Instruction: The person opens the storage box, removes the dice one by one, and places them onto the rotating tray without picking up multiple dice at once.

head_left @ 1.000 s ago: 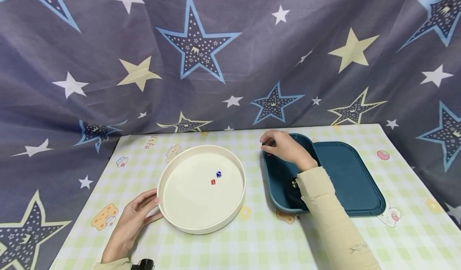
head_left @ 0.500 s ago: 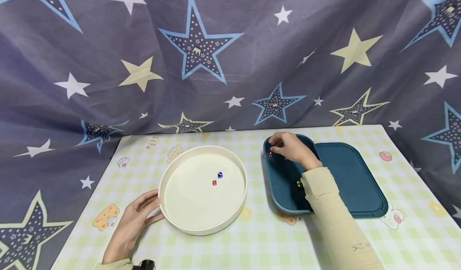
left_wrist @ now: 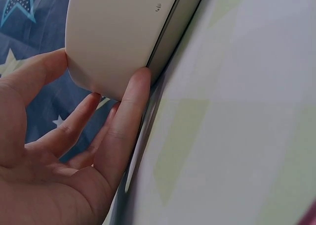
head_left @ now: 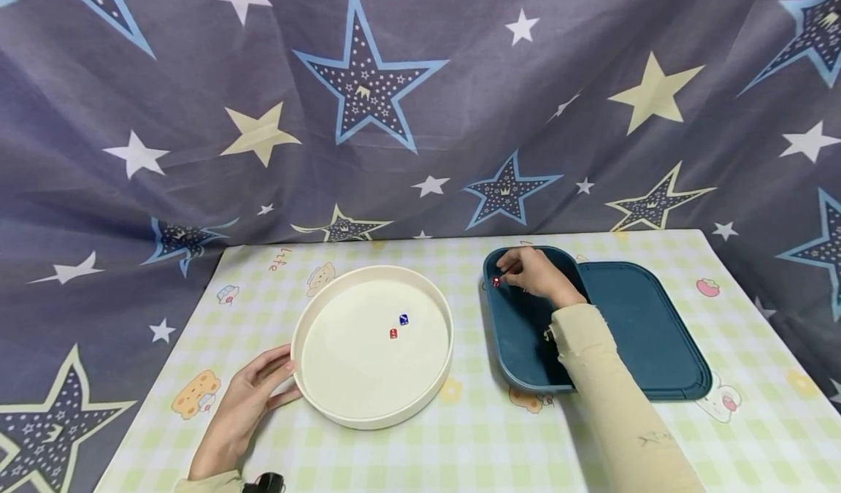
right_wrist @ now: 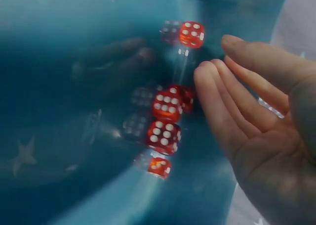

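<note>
On the left, my left hand (head_left: 246, 402) touches the outer side of a round cream tray (head_left: 348, 387). In the left wrist view its fairly straight fingers (left_wrist: 123, 121) rest against the tray's wall. A blue die (head_left: 404, 320) and a red die (head_left: 393, 334) lie in the tray. To the right, my right hand (head_left: 539, 274) reaches into the back of a dark teal box (head_left: 502, 361). Several red dice (right_wrist: 164, 136) lie in it beside the fingertips in the right wrist view. The right fingers are loosely bent and hold nothing visible there. My forearm hides part of the box.
A flat teal lid (head_left: 644, 325) lies against the box's right side. The checked tablecloth (head_left: 453, 434) lies under everything, and a star-patterned curtain (head_left: 420, 113) hangs behind the table.
My right hand has moved slightly right and down, from over the box's back left rim to inside it. The left hand keeps its place at the tray. The head view has shifted slightly.
</note>
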Tool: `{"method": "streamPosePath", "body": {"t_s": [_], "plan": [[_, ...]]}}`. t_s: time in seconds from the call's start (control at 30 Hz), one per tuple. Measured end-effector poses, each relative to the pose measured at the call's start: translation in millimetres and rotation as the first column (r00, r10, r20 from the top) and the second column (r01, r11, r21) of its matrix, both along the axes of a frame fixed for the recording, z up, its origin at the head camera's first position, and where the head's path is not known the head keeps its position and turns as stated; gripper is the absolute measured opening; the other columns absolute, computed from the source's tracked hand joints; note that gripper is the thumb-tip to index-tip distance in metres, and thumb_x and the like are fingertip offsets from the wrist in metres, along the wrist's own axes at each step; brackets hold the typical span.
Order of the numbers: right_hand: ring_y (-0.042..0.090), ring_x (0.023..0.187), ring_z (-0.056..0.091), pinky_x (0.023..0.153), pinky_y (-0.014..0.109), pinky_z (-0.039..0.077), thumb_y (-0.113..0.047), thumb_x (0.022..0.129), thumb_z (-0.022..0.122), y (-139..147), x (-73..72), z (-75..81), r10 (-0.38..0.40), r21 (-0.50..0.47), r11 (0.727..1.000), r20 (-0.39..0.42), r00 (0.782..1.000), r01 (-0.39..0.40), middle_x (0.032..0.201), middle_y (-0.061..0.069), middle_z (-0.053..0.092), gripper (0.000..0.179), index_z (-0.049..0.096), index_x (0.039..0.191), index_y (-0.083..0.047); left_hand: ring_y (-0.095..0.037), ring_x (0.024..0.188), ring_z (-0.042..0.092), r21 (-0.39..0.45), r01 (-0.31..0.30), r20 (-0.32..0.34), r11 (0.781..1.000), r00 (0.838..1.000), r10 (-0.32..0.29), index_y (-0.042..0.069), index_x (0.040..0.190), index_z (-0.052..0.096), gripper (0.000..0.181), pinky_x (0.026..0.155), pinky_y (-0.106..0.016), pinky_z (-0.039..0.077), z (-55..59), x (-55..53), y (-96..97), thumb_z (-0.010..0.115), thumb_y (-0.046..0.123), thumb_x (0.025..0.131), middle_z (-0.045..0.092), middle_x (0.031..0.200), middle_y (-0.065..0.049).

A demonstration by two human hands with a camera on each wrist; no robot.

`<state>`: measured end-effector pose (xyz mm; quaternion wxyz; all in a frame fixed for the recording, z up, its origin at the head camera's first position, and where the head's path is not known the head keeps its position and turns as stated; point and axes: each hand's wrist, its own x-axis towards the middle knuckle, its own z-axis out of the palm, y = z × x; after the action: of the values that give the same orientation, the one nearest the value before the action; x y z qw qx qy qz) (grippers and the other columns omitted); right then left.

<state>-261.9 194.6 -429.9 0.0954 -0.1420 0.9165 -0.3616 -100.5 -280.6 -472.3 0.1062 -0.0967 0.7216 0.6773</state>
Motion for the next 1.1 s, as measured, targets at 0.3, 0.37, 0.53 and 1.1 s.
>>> {"method": "streamPosePath", "body": {"t_s": [0.3, 0.37, 0.53, 1.1], "plan": [[0.031, 0.093, 0.068, 0.075, 0.037, 0.062, 0.002, 0.09, 0.068, -4, -2.4, -7.0, 0.081, 0.035, 0.996, -0.053, 0.995, -0.079, 0.101, 0.02, 0.071, 0.023, 0.068, 0.113, 0.007, -0.007, 0.108, 0.065, -0.02, -0.024, 0.012, 1.0, 1.0, 0.024, 0.001, 0.149, 0.038, 0.066, 0.096, -0.033, 0.059, 0.4, -1.0, 0.5, 0.066, 0.03, 0.097, 0.049, 0.137, -0.01], [0.029, 0.091, 0.069, 0.075, 0.037, 0.061, 0.001, 0.09, 0.069, -5, -2.2, -8.9, 0.101, 0.043, 0.994, -0.061, 0.993, -0.099, 0.099, 0.018, 0.072, 0.021, 0.07, 0.111, 0.007, -0.007, 0.108, 0.065, -0.022, -0.024, 0.013, 0.999, 1.0, 0.025, 0.002, 0.149, 0.037, 0.065, 0.096, -0.033, 0.059, 0.6, -1.1, 0.4, 0.066, 0.03, 0.097, 0.048, 0.139, -0.012], [0.024, 0.086, 0.068, 0.075, 0.036, 0.06, 0.0, 0.089, 0.071, -9, -2.2, -13.3, 0.147, 0.068, 0.988, -0.082, 0.986, -0.141, 0.096, 0.016, 0.073, 0.014, 0.073, 0.102, 0.004, -0.007, 0.109, 0.065, -0.019, -0.022, 0.013, 1.0, 1.0, 0.023, 0.002, 0.149, 0.037, 0.065, 0.095, -0.034, 0.06, 0.9, -0.8, 0.4, 0.066, 0.03, 0.098, 0.046, 0.141, -0.015], [0.02, 0.08, 0.067, 0.07, 0.033, 0.059, 0.003, 0.09, 0.069, -9, -0.5, -11.4, 0.158, 0.088, 0.985, -0.082, 0.984, -0.151, 0.093, 0.013, 0.073, 0.01, 0.074, 0.098, 0.003, -0.009, 0.109, 0.065, -0.004, -0.014, 0.008, 1.0, 1.0, 0.014, 0.001, 0.149, 0.037, 0.065, 0.095, -0.035, 0.06, -1.3, -1.1, 0.1, 0.066, 0.03, 0.098, 0.048, 0.139, -0.015]]}}
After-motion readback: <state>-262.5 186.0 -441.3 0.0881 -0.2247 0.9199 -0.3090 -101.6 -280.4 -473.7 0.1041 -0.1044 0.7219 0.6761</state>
